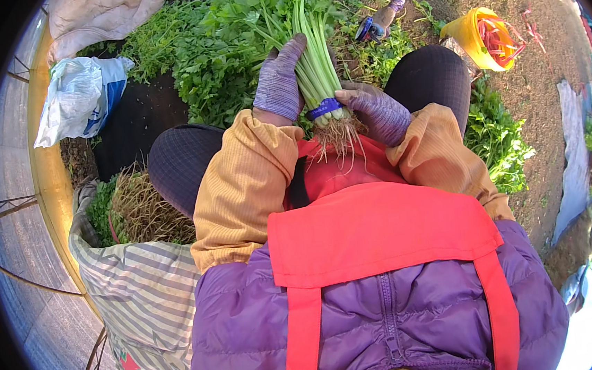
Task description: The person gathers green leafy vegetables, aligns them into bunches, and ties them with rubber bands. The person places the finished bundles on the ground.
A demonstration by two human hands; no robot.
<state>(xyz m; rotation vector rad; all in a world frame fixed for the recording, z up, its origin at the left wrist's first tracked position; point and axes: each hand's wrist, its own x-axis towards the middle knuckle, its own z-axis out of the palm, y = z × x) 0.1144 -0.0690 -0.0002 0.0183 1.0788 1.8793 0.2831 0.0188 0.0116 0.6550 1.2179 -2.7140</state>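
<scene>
A bunch of leafy celery [317, 53] stands over my lap, roots towards me and leaves pointing away. Around its stems, just above the pale hanging roots [338, 134], runs a blue printed band [324, 108]. My left hand [282, 84], in a purple knit glove, grips the stems from the left, with the thumb lying across them. On the other side, my gloved right hand [378, 110] holds the bunch by the band and root end. The fingers behind the stems are hidden.
Loose celery [217, 50] is heaped ahead, with a tape-wrapped tool [381, 19] on the right. A yellow container [472, 40] holds red strips. Rooted bunches [146, 207] lie on striped cloth [142, 286] at left, near a white plastic bag [80, 97]. More greens [498, 138] lie beside my right knee.
</scene>
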